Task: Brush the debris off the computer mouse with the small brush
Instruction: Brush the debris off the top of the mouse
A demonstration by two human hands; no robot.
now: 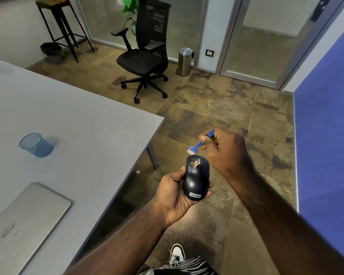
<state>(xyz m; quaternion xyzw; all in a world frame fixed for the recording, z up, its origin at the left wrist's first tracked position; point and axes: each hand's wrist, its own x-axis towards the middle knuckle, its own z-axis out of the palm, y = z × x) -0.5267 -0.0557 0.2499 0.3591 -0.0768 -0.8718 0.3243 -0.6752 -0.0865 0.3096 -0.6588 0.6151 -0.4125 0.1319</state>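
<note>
At the lower left of the frame a closed laptop (26, 213) lies on the grey table (83, 108), with a blue mesh cup (36, 144) tipped on its side further up. None of that is in play. Just right of the table's edge, near the middle of the frame and out over the carpet, the left hand (173, 197) cradles the mouse (196, 177), fingers and thumb wrapped snugly round its sides, logo end toward the person. A scatter of tan debris (195, 163) sits on the far end by the wheel, so I'd say the cleaning has barely begun, if at all. Right of that and a little higher, the right hand (224, 149) pinches the brush (201, 142) between thumb and fingers, bristles pointing down-left and just short of the mouse's far tip, not touching the crumbs. The sweeping itself looks left to do.
</note>
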